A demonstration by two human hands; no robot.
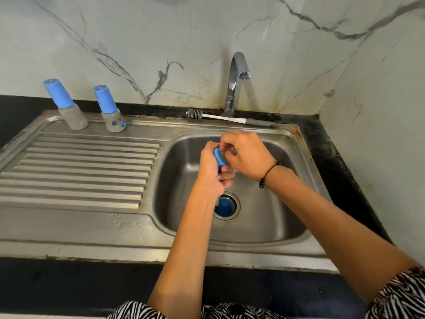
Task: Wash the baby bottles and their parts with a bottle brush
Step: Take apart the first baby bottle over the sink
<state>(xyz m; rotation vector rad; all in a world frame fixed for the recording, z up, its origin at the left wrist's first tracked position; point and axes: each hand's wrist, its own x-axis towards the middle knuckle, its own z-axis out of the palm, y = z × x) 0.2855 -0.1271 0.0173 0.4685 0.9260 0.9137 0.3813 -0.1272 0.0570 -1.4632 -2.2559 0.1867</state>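
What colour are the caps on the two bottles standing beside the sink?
Blue caps on both clear bottles, seen in the head view.

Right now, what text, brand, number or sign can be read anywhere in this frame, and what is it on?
Nothing is legible.
Right-hand bottle on the drainboard: a small blue and red printed label, too small and blurred to read.
Left-hand bottle: no print visible.
Tap, bottle brush, sink: no markings visible.

blue bottle caps (60, 93), zebra-striped sleeve (401, 295)

Brushed steel sink (285, 143), glossy marble-look wall (161, 31).
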